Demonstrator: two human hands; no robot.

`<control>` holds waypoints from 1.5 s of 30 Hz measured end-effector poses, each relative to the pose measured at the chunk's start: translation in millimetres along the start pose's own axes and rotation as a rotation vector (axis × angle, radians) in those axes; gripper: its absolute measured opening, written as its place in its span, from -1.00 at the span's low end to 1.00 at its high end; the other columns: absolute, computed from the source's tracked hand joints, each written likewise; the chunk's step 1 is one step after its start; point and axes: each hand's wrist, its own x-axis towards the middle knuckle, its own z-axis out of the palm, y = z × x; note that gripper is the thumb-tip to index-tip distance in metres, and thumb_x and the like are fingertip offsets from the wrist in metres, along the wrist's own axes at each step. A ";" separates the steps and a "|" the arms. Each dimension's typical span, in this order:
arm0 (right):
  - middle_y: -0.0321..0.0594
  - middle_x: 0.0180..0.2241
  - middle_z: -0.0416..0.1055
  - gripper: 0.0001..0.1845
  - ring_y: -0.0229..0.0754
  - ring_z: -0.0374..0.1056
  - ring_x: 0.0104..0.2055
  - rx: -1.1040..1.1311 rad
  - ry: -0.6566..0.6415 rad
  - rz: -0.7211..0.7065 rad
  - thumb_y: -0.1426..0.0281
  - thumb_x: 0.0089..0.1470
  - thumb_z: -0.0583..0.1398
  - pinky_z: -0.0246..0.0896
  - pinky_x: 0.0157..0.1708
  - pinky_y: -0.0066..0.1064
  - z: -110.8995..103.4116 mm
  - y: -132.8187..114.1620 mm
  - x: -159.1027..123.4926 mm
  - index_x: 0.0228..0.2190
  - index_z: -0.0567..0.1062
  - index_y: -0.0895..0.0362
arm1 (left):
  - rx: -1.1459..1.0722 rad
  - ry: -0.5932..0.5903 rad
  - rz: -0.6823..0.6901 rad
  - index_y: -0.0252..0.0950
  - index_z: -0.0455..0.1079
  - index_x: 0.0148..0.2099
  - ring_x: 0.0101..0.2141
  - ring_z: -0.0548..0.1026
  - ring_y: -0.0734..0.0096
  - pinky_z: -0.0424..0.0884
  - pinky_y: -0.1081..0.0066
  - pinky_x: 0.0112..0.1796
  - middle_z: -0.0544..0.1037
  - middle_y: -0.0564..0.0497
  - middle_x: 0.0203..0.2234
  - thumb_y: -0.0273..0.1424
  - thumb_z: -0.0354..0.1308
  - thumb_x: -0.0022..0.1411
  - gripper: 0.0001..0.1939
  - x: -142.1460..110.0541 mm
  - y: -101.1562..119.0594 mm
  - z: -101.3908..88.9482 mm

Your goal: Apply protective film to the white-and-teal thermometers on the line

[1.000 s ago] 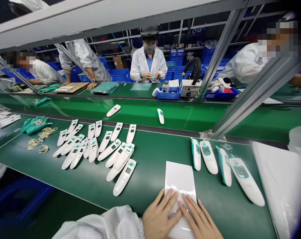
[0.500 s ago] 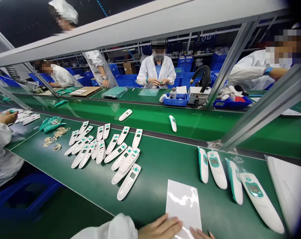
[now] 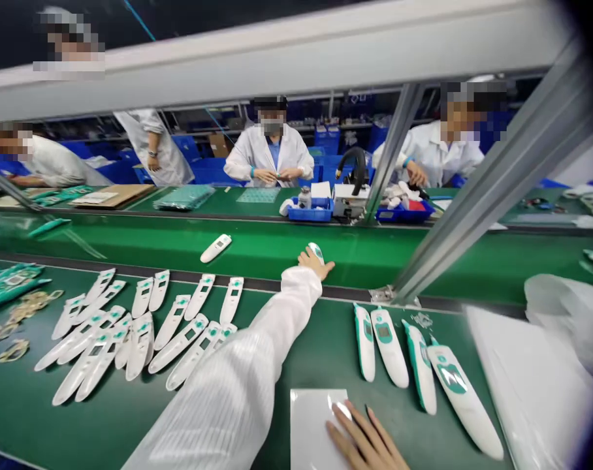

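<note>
My left hand [image 3: 315, 263], in a white sleeve, reaches far out onto the bright green conveyor belt [image 3: 277, 245] and closes over a white and teal thermometer [image 3: 317, 250]. My right hand [image 3: 365, 440] lies flat with fingers stretched on a clear plastic bag [image 3: 316, 427] at the near edge of the dark green table [image 3: 306, 352]. Several assembled thermometers [image 3: 409, 359] lie in a row just right of the bag. Another thermometer [image 3: 215, 248] rides on the belt further left.
Several white thermometer shells [image 3: 144, 333] are spread on the table at left, with teal parts [image 3: 10, 281] and rubber bands [image 3: 12, 320] beyond. A stack of plastic bags [image 3: 531, 385] lies at right. A slanted metal post [image 3: 482, 196] rises from the table. Coated workers stand behind the belt.
My left hand has left the plastic bag and stretched forward across the table to the thermometer on the belt. The right hand stays on the bag. The view has shifted left.
</note>
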 end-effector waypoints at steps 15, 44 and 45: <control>-0.25 0.16 0.26 -0.47 -0.02 0.05 0.24 0.417 -0.289 0.434 0.14 0.19 0.10 -0.04 0.22 -0.01 -30.0 -7.0 -7.1 0.14 0.26 0.05 | -0.560 0.068 -0.090 -0.33 0.20 0.16 -0.20 0.51 0.33 0.43 0.27 -0.14 0.53 -0.08 -0.19 -0.37 0.10 0.28 -0.57 -149.6 -70.1 -17.2; -0.26 -0.38 0.44 -0.69 -0.18 0.27 -0.29 0.624 -0.184 0.832 0.15 0.22 0.09 -0.01 -0.29 -0.25 -30.8 10.8 -2.6 -0.31 0.59 -0.02 | 0.146 -0.255 0.753 -0.42 -0.02 0.31 0.29 0.01 0.22 0.11 0.10 0.22 0.14 -0.21 0.26 -0.22 -0.01 0.34 -0.39 -277.7 -95.5 14.6; -0.27 -0.39 0.44 -0.69 -0.18 0.27 -0.29 0.631 -0.187 0.831 0.15 0.21 0.09 -0.01 -0.29 -0.25 -30.7 11.2 -1.9 -0.32 0.59 -0.02 | 0.147 -0.252 0.754 -0.42 -0.02 0.31 0.29 0.01 0.22 0.12 0.10 0.22 0.14 -0.21 0.26 -0.23 -0.01 0.33 -0.39 -277.8 -95.5 14.7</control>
